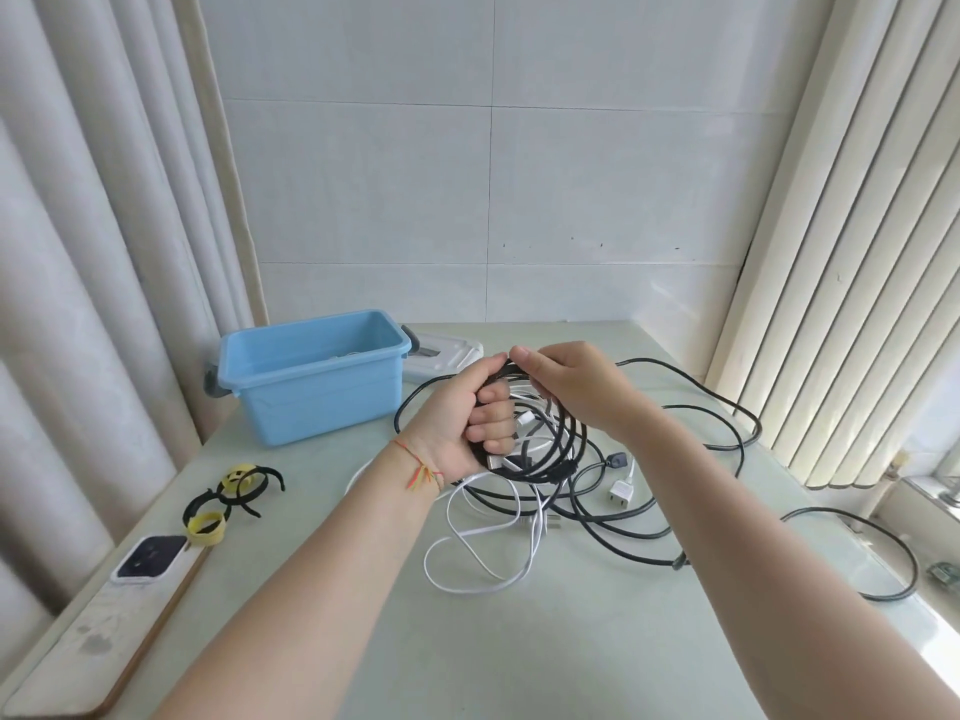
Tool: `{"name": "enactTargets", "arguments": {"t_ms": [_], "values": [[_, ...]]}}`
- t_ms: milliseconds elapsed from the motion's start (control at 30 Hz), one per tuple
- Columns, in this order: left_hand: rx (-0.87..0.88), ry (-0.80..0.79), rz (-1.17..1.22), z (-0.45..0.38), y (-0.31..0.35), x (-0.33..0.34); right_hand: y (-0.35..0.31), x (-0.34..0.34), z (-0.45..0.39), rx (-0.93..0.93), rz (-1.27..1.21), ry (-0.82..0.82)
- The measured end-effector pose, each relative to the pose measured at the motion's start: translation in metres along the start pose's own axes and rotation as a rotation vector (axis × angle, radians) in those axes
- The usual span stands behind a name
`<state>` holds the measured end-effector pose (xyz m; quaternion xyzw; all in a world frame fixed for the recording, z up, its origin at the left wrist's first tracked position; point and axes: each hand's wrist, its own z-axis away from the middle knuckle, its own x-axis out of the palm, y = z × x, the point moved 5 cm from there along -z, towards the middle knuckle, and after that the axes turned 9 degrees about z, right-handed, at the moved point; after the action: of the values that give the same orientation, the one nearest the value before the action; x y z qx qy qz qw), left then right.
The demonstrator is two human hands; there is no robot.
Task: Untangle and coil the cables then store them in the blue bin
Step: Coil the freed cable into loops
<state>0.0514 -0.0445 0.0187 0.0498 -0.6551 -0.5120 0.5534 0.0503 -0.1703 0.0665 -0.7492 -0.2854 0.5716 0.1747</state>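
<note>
Above the table's middle, our left hand (475,418) is fisted around the black cable coil (550,439); our right hand (563,381) pinches its top strand. Loose cable (727,407) trails toward the right edge; blue bin (311,374) sits far-left, nearer our left hand.

A bin (311,376) sits at the table's (519,641) far-left corner, its lid (447,356) flat just to its right along the far edge. Loose cables (571,491) sprawl from the table's centre toward the right edge, where one strand loops over the side. Near the left edge lie cable ties (228,496), with a phone (148,556) before them on a board (104,631).
</note>
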Motion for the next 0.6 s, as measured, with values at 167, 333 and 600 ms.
{"name": "enactTargets", "arguments": {"t_ms": [167,333,600], "values": [[0.018,-0.024,0.019,0.002,-0.001,-0.002,0.004,0.005,0.002,0.005,-0.071,-0.107],[0.056,-0.060,0.064,-0.003,-0.002,0.000,0.011,0.015,0.002,0.008,-0.187,-0.085],[-0.028,-0.279,0.260,0.004,-0.013,0.014,0.021,0.025,-0.003,0.098,-0.468,-0.160]]}}
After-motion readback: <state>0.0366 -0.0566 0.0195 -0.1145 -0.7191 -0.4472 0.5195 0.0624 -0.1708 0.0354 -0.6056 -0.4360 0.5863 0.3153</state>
